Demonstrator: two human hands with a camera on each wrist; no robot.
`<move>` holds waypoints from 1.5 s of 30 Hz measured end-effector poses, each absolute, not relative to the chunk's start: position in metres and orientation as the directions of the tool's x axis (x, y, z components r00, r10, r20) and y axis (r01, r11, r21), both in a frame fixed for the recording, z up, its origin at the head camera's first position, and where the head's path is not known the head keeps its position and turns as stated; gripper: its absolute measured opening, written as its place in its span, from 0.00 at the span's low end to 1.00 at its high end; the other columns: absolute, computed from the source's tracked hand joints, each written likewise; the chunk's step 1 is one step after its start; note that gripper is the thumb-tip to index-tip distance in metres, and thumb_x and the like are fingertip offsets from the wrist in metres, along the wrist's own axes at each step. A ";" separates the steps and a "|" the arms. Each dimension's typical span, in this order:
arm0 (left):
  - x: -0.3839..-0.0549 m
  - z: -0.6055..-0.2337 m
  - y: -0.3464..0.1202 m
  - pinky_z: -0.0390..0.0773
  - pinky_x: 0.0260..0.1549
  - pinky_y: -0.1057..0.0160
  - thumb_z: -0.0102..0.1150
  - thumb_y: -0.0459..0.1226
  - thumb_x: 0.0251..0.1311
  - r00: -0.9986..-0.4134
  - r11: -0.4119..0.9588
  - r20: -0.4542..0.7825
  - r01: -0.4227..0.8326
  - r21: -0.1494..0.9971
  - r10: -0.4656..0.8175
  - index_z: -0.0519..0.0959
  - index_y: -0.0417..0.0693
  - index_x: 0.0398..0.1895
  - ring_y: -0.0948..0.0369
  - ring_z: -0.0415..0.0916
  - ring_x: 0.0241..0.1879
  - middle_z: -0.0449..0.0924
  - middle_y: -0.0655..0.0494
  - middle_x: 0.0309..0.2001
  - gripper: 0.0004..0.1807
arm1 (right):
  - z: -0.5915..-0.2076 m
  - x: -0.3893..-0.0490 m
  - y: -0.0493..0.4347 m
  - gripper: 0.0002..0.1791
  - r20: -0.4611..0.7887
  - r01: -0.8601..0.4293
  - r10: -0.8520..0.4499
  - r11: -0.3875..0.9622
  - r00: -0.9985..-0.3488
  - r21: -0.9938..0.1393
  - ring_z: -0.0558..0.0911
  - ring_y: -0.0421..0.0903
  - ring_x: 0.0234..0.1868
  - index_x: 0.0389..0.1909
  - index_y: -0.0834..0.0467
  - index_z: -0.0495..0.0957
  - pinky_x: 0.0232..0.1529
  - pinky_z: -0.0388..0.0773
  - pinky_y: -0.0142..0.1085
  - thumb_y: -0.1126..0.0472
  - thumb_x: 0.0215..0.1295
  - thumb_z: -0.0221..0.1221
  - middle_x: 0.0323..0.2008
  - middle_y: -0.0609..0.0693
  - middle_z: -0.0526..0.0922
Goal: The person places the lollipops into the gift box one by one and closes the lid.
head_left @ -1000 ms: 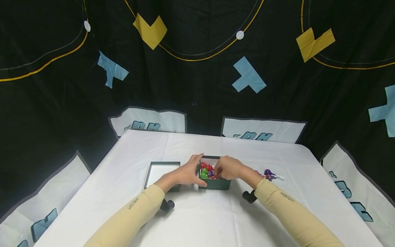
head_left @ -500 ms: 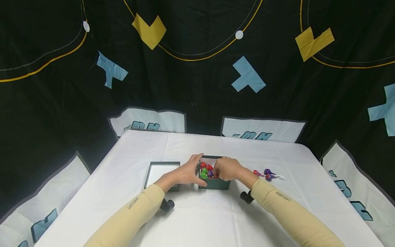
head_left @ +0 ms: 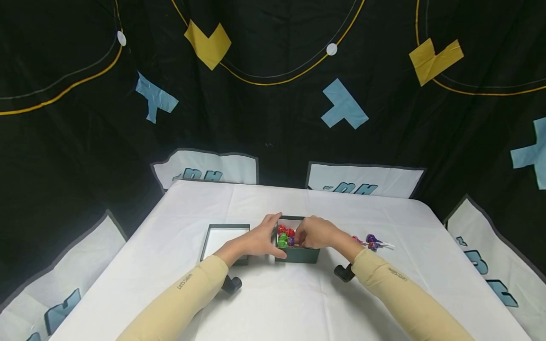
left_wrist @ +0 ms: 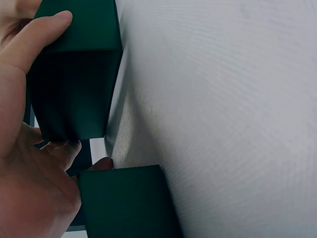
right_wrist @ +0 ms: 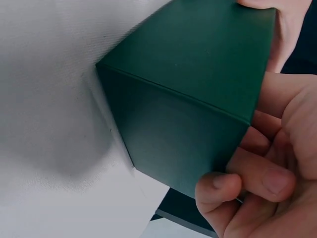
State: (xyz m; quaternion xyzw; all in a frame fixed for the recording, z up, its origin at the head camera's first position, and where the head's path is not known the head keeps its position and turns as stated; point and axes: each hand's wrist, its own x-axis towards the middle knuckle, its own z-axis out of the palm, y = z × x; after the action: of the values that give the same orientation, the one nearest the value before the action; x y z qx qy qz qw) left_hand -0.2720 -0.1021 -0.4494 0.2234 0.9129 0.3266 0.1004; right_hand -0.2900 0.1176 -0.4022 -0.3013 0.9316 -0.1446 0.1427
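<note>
Got a big black curtain (head_left: 273,123) across the whole back, kinda wrinkly. Stuck with yellow tape (head_left: 210,47) and pale blue tape (head_left: 341,100), plus strung up top with a drooping yellow cord (head_left: 267,85). Below, white posters (head_left: 337,173) with blue letters around a white-covered table (head_left: 281,303). Lit pretty evenly, with soft shadows.

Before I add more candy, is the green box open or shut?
Open. In the head view, red and green candies show inside the green box from above.
</note>
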 end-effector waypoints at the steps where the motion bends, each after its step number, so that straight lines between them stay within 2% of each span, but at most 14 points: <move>1: -0.272 -0.449 -0.102 0.67 0.69 0.45 0.77 0.57 0.45 -0.880 0.689 -0.037 0.344 0.638 0.474 0.41 0.51 0.82 0.51 0.61 0.73 0.47 0.48 0.78 0.69 | -0.402 -0.290 0.119 0.08 -0.173 -0.522 -0.608 0.769 -0.775 -0.369 0.83 0.38 0.33 0.33 0.51 0.89 0.44 0.85 0.43 0.67 0.57 0.71 0.31 0.41 0.88; 6: -0.272 -0.449 -0.101 0.67 0.69 0.45 0.77 0.56 0.45 -0.881 0.696 -0.037 0.347 0.629 0.472 0.41 0.50 0.82 0.51 0.61 0.73 0.48 0.47 0.78 0.69 | -0.399 -0.291 0.127 0.09 -0.132 -0.512 -0.620 0.734 -0.774 -0.446 0.84 0.39 0.37 0.37 0.52 0.89 0.45 0.85 0.42 0.66 0.55 0.73 0.34 0.43 0.89; 14: -0.269 -0.448 -0.102 0.65 0.70 0.44 0.78 0.56 0.44 -0.886 0.696 -0.048 0.328 0.639 0.461 0.41 0.51 0.82 0.49 0.60 0.73 0.48 0.46 0.78 0.69 | -0.398 -0.295 0.147 0.12 -0.057 -0.413 -0.559 0.674 -0.827 -0.612 0.83 0.44 0.44 0.41 0.56 0.89 0.46 0.83 0.40 0.67 0.55 0.72 0.38 0.46 0.89; 20: -0.269 -0.451 -0.102 0.65 0.70 0.45 0.78 0.56 0.44 -0.888 0.697 -0.050 0.322 0.641 0.457 0.41 0.51 0.82 0.50 0.60 0.73 0.48 0.47 0.78 0.69 | -0.400 -0.295 0.162 0.09 -0.050 -0.324 -0.477 0.666 -0.877 -0.672 0.79 0.46 0.45 0.39 0.48 0.89 0.44 0.79 0.39 0.62 0.58 0.72 0.39 0.41 0.88; 24: -0.270 -0.452 -0.102 0.64 0.71 0.45 0.77 0.56 0.44 -0.887 0.695 -0.045 0.328 0.640 0.460 0.41 0.51 0.82 0.50 0.59 0.74 0.47 0.47 0.78 0.69 | -0.399 -0.295 0.172 0.10 -0.068 -0.258 -0.418 0.672 -0.906 -0.694 0.76 0.48 0.42 0.39 0.44 0.89 0.38 0.75 0.38 0.60 0.58 0.72 0.41 0.41 0.88; 27: -0.270 -0.452 -0.102 0.65 0.70 0.44 0.77 0.56 0.44 -0.885 0.692 -0.040 0.334 0.640 0.464 0.41 0.50 0.82 0.50 0.59 0.74 0.47 0.46 0.78 0.69 | -0.398 -0.295 0.181 0.10 -0.062 -0.250 -0.409 0.664 -0.910 -0.704 0.76 0.50 0.38 0.41 0.47 0.88 0.36 0.76 0.39 0.60 0.58 0.72 0.42 0.44 0.88; 30: -0.269 -0.452 -0.102 0.65 0.70 0.44 0.78 0.56 0.44 -0.886 0.694 -0.041 0.333 0.639 0.462 0.41 0.51 0.82 0.49 0.59 0.74 0.47 0.46 0.78 0.69 | -0.397 -0.296 0.190 0.13 -0.072 -0.230 -0.398 0.659 -0.915 -0.716 0.78 0.51 0.38 0.45 0.50 0.88 0.37 0.79 0.40 0.59 0.58 0.72 0.44 0.46 0.88; 34: -0.269 -0.452 -0.102 0.64 0.70 0.45 0.78 0.56 0.44 -0.888 0.695 -0.046 0.325 0.641 0.458 0.41 0.52 0.82 0.50 0.59 0.74 0.47 0.47 0.79 0.69 | -0.397 -0.297 0.203 0.14 -0.094 -0.196 -0.379 0.656 -0.921 -0.729 0.78 0.49 0.40 0.46 0.49 0.87 0.39 0.80 0.41 0.56 0.58 0.72 0.46 0.46 0.87; 39: -0.270 -0.451 -0.101 0.64 0.71 0.45 0.78 0.56 0.44 -0.887 0.693 -0.045 0.326 0.643 0.459 0.41 0.51 0.82 0.50 0.59 0.74 0.47 0.47 0.78 0.69 | -0.395 -0.298 0.218 0.13 -0.060 -0.234 -0.402 0.640 -0.913 -0.732 0.79 0.51 0.40 0.46 0.50 0.87 0.41 0.82 0.45 0.56 0.59 0.71 0.47 0.49 0.88; 45: -0.271 -0.449 -0.100 0.64 0.71 0.45 0.78 0.56 0.44 -0.889 0.699 -0.049 0.323 0.638 0.456 0.41 0.53 0.82 0.50 0.59 0.74 0.47 0.48 0.78 0.69 | -0.393 -0.301 0.239 0.15 -0.052 -0.226 -0.387 0.637 -0.921 -0.737 0.79 0.50 0.42 0.48 0.52 0.86 0.41 0.81 0.40 0.56 0.59 0.71 0.50 0.55 0.87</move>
State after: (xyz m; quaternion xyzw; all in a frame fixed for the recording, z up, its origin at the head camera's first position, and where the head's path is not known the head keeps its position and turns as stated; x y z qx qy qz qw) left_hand -0.2709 -0.1000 -0.4490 0.2125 0.9160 0.3246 0.1021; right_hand -0.3008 0.2390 -0.3926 -0.1705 0.8989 -0.3903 0.1028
